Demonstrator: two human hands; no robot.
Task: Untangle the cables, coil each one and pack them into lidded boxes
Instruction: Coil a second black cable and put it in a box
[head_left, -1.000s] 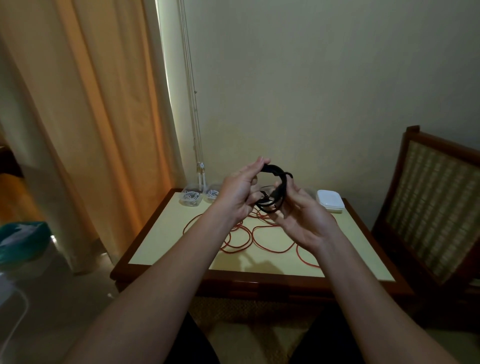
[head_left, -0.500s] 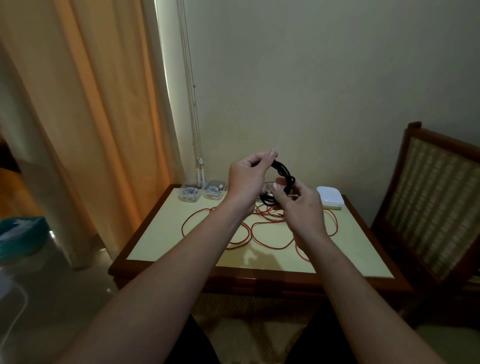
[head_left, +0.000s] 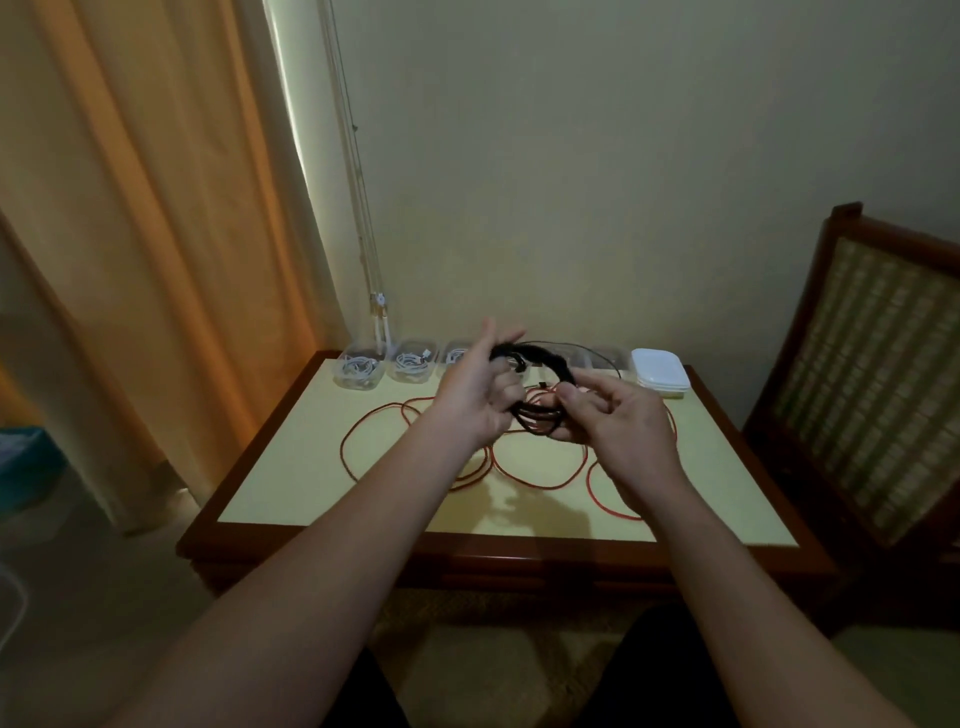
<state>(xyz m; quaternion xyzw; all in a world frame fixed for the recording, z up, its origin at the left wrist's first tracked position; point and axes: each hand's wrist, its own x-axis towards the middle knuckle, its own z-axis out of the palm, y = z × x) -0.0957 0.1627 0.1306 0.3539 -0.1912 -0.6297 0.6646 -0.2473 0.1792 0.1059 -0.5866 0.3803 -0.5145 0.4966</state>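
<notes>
Now, through the head camera, we hold the coiled black cable above the table. Our left hand curls round its left side and our right hand pinches its lower right. The red cable sprawls loose on the tabletop, and clear boxes line the far edge.

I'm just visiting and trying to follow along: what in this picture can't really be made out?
All in the head view.
The black cable: blurred, partly covered by the left hand and right hand; its plugs can't be made out.
The red cable: its middle lies behind both hands, so knots there are unseen.
The clear boxes: the hands block part of the row; count uncertain.
The chair: cut off by the right edge.
</notes>
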